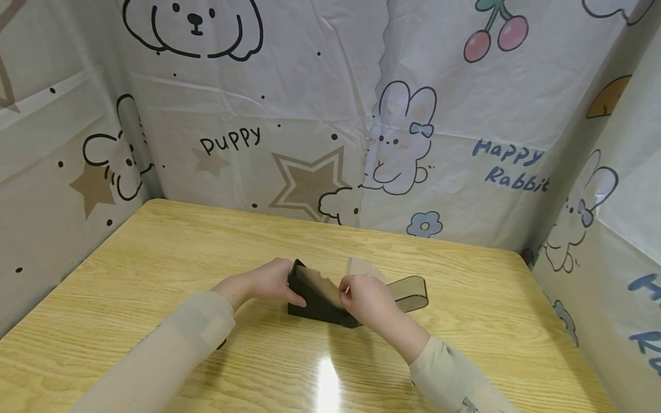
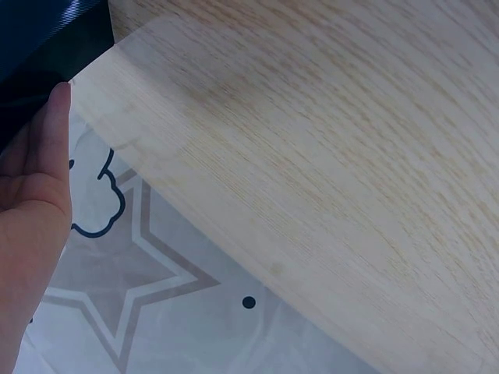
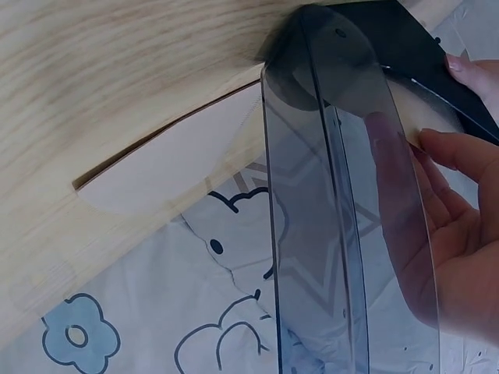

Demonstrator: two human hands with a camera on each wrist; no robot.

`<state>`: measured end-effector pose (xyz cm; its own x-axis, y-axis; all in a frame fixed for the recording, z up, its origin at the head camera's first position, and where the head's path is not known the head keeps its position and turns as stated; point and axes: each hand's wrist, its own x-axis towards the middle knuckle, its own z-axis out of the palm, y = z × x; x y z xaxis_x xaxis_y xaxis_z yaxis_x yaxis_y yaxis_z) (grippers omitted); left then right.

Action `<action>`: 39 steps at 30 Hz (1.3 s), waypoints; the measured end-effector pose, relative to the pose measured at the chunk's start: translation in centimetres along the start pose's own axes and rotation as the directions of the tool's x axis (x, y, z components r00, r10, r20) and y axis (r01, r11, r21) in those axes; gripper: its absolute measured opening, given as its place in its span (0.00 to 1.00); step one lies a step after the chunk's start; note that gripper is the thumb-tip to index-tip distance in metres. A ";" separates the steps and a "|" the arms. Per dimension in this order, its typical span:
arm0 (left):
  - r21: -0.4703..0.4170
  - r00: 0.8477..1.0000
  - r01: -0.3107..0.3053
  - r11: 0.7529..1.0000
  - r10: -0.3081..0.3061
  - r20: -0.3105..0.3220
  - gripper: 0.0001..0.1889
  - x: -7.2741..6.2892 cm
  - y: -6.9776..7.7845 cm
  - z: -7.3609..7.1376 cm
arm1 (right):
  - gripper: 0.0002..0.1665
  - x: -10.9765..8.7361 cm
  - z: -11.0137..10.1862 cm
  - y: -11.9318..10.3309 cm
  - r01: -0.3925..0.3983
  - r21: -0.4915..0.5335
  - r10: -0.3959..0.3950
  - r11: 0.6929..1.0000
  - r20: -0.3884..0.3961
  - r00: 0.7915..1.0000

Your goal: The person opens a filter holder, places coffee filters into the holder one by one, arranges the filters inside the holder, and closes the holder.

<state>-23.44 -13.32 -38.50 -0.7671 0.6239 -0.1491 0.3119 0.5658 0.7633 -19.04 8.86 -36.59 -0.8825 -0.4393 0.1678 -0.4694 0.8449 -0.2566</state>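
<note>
A black box [image 1: 317, 312] with a smoky see-through hinged lid [image 1: 412, 293] stands near the middle of the table. The lid is swung back toward the right. My left hand [image 1: 271, 281] grips the box's left end, thumb on the near side, its other fingers mostly hidden behind. Inside the box shows a tan card-like sheet [image 1: 316, 280]. At its edge my right hand [image 1: 369, 298] pinches with thumb and forefinger; in the right wrist view part of that hand [image 3: 468, 241] appears through the lid [image 3: 308, 202].
A pale flat card-like piece [image 1: 357, 266] lies on the wood-grain table [image 1: 206, 241] just behind the box. White cloth [image 1: 310, 103] printed with cartoons hangs along the table's back and sides. A small dark item, mostly hidden, shows under the left sleeve.
</note>
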 end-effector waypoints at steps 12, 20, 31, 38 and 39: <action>0.003 0.999 -0.042 0.999 0.042 0.003 0.16 0.0 -0.1 -0.1 | 0.05 -0.2 -3.4 0.1 -0.125 0.009 0.125 0.992 0.052 0.991; 0.003 0.998 -0.056 0.998 0.056 0.010 0.16 0.0 -0.2 -0.1 | 0.10 -0.7 -8.0 3.7 -0.210 0.004 0.210 0.978 -0.079 0.975; 0.010 0.998 -0.066 0.998 0.066 -0.003 0.17 0.0 -0.4 -0.2 | 0.13 0.4 -6.0 11.0 -0.352 -0.035 0.353 0.936 0.038 0.935; 0.017 0.998 -0.070 0.997 0.070 -0.002 0.18 0.2 -0.5 0.0 | 0.18 1.2 -2.0 11.5 -0.305 -0.108 0.320 0.946 0.172 0.932; 0.015 0.998 -0.069 0.998 0.069 -0.003 0.19 0.2 -0.5 0.0 | 0.19 1.4 -1.6 11.4 -0.302 -0.099 0.316 0.948 0.192 0.929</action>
<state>-23.69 -13.48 -38.91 -0.7455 0.6598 -0.0945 0.3723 0.5298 0.7621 -25.56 18.40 -37.78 -0.9739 -0.1998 -0.1079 -0.1756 0.9640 -0.1997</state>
